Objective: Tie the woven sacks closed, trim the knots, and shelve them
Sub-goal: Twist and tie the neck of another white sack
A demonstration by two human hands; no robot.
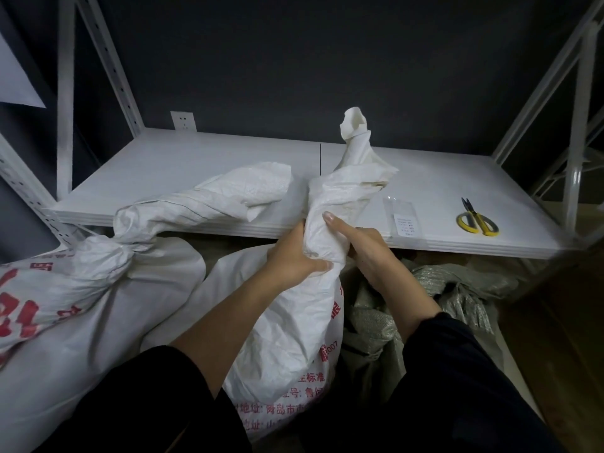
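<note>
A white woven sack [294,338] with red print stands in front of me, its twisted neck rising above the shelf edge. My left hand [294,256] grips the neck from the left. My right hand [362,246] grips it from the right, thumb pressed on the fabric. A second white sack [81,305] lies at the left, its neck bunched and its loose top [228,191] lying on the shelf. Yellow-handled scissors [477,219] lie on the shelf at the right.
The white metal shelf [163,178] spans the view, with slotted uprights on both sides. A small clear packet with a label [403,217] lies near its front edge. Grey woven sacks [457,289] are heaped on the floor at the right. A wall socket [183,120] sits behind.
</note>
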